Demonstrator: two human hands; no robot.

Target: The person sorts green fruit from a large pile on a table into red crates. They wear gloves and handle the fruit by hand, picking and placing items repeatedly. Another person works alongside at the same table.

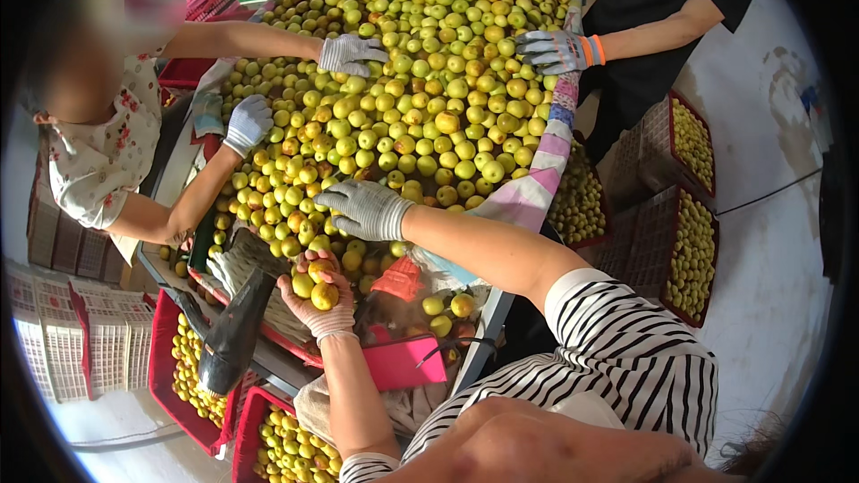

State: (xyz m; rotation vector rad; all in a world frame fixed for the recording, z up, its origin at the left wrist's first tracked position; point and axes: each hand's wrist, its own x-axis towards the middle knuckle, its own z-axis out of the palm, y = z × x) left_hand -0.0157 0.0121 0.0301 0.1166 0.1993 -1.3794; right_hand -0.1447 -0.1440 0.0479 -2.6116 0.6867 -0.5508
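Observation:
My left hand (319,295), in a pale knit glove with the fingers showing, is palm up near the sorting table's front edge, holding several yellow-green and brown jujube-like fruits (325,296). Above and right of it, my right hand (366,210), in a grey striped knit glove, lies palm down over the large fruit heap (429,107). Its fingers are spread and touch fruit at the heap's near side; whether anything is under the palm is hidden. A woven pad (258,282) lies left of my left hand, and a piece of red netting (398,278) lies to the right.
Two people with gloved hands (352,55) (560,51) reach over the heap from left and right. A black tapered object (231,342) and a pink case (405,361) are near my left forearm. Fruit-filled crates (194,376) (691,255) stand on the floor at both sides.

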